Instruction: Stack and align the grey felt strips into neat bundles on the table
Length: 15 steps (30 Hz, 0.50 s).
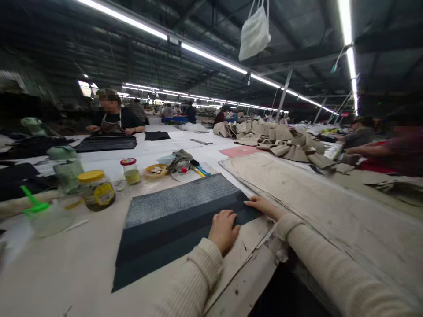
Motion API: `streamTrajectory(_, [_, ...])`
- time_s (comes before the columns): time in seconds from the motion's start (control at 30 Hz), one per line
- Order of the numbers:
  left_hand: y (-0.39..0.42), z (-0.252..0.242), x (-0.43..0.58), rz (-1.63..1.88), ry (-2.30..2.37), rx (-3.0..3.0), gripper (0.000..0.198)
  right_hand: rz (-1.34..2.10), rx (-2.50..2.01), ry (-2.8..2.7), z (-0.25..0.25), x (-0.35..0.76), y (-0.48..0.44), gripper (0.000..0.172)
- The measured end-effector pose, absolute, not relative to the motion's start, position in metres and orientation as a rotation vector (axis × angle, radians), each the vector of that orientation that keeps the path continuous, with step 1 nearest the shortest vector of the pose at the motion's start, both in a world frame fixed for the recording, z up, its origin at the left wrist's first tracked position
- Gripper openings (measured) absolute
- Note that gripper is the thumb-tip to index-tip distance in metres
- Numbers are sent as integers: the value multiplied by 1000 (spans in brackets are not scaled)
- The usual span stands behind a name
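Observation:
A dark blue-black fabric panel (158, 237) lies on the white table in front of me, with a lighter, speckled grey band along its far side. My left hand (225, 229) rests on the panel's near right part, its fingers bent a little and apart, pressing on the cloth. At the panel's right end, my right hand (263, 207) has its fingers closed at the edge of the fabric. Part of that edge is hidden beneath the fingers.
Left stand a yellow-lidded jar (95, 191), a red-lidded jar (130, 171) and a green funnel (35, 204). Beyond the panel are a yellow dish (156, 171) and a cutter (198, 169). Beige pieces (284, 138) are heaped at right. A co-worker (114, 114) works across the table.

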<state>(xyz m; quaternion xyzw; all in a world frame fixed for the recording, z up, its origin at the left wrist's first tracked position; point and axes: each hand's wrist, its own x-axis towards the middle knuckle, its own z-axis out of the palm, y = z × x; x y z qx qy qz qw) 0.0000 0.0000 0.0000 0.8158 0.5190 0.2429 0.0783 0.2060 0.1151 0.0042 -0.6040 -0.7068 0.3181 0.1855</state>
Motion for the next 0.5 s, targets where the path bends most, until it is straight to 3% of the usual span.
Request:
streamTrajectory(0.3, [-4, -7, 2, 828, 1538, 2430, 31, 811, -1772, -2063, 15, 178, 139, 22])
streamTrajectory(0.5, [4, -3, -21, 801, 1462, 2361, 31, 816, -1759, -2040, 6, 172, 137, 24])
